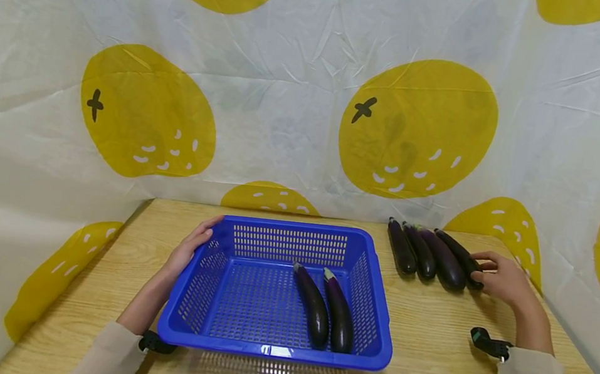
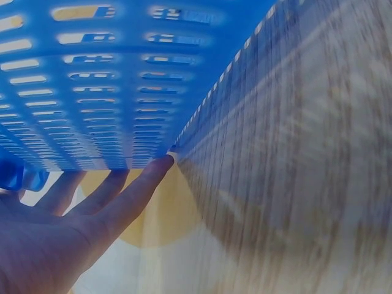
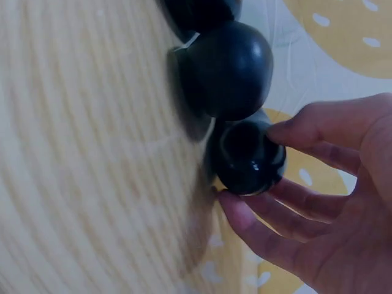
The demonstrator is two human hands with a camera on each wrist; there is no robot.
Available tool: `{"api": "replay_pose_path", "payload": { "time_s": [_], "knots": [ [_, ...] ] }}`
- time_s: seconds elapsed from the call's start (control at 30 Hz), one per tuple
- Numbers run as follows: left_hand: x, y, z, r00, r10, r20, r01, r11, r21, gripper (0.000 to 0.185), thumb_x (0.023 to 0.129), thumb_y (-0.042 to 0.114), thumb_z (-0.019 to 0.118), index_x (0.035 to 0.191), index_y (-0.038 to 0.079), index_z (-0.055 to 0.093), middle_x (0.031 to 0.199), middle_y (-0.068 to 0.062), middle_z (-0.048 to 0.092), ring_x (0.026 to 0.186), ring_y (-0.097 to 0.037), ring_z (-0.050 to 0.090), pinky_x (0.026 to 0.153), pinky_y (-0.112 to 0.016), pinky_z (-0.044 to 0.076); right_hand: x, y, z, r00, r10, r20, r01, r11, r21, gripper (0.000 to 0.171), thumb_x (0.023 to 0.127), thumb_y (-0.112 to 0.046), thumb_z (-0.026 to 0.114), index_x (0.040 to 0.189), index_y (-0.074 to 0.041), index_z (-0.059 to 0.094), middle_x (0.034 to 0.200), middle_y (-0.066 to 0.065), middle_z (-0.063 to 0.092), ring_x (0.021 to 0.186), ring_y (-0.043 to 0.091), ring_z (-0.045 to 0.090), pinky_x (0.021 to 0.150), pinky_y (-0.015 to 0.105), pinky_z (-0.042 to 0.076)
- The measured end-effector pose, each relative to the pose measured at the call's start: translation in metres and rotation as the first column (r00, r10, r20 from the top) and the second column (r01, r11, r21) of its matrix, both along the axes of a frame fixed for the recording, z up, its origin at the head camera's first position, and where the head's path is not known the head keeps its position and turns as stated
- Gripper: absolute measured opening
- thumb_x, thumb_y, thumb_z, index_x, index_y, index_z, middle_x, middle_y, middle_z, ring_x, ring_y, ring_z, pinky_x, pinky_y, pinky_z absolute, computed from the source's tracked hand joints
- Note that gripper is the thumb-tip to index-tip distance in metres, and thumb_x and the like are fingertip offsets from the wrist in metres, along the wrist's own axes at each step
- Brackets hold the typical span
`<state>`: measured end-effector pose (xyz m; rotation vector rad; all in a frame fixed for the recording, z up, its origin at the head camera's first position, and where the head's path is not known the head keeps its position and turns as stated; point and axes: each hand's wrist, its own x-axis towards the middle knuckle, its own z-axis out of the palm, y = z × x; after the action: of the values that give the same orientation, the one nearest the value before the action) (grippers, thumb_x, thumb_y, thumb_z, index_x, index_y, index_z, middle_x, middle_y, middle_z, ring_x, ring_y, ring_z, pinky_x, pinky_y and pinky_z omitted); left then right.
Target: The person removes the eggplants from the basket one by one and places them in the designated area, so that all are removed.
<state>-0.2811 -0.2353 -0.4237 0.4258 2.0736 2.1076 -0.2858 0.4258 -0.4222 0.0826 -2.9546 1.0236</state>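
My right hand (image 1: 504,280) is at the rightmost eggplant (image 1: 458,255) of a row on the table. In the right wrist view, the thumb presses one side of that dark, glossy eggplant (image 3: 248,156), with the fingers curved round its other side and behind it. A blue perforated plastic basket (image 1: 272,351) stands in front of me, with two eggplants lying side by side in its right half. Against its left side rests my left hand (image 1: 188,251). The left wrist view has these fingers (image 2: 131,196) stretched out along the slotted wall (image 2: 98,92).
Several eggplants (image 1: 441,259) lie close together beyond the basket's right side, stems toward the back. The light wooden table (image 1: 426,355) ends at a white curtain (image 1: 290,135) printed with yellow fruit. Dark wrist devices (image 1: 488,344) sit near both sleeves.
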Motion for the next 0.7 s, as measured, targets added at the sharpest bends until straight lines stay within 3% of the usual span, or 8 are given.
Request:
{"api": "replay_pose_path", "payload": {
  "time_s": [0.17,0.37,0.7],
  "knots": [
    [-0.0005,0.0,-0.0004,1.0,-0.003,-0.001,0.003,1.0,0.0,0.054,0.115,0.028,0.027,0.165,0.011,0.018,0.171,-0.013,0.017,0.145,-0.018,0.031,0.104,-0.018,0.043,0.0022,-0.0023,0.0033,0.999,0.012,0.05,-0.009,0.999,-0.053,0.057,0.099,-0.014,0.063,0.144,0.014,0.043,0.135,0.049,0.047,0.087,0.027,0.071,0.068,0.031,0.059],
    [-0.0009,-0.0001,-0.0007,1.0,0.001,0.004,-0.001,1.0,-0.005,0.054,0.115,0.028,0.027,0.165,0.011,0.018,0.171,-0.013,0.018,0.147,-0.02,0.029,0.104,-0.018,0.043,0.0037,-0.0022,0.0043,0.997,0.031,0.068,-0.027,0.998,-0.058,0.059,0.101,-0.016,0.063,0.146,0.015,0.04,0.137,0.05,0.046,0.097,0.036,0.071,0.071,0.031,0.059],
    [-0.0005,0.0003,0.0,1.0,0.002,0.004,-0.002,1.0,0.006,0.054,0.115,0.027,0.028,0.165,0.01,0.018,0.171,-0.014,0.018,0.137,-0.009,0.04,0.102,-0.019,0.045,0.004,-0.001,0.0046,0.996,0.032,0.08,-0.027,0.998,-0.064,0.063,0.104,-0.02,0.062,0.148,0.016,0.035,0.139,0.051,0.044,0.103,0.042,0.069,0.074,0.033,0.061]
  ]
}}
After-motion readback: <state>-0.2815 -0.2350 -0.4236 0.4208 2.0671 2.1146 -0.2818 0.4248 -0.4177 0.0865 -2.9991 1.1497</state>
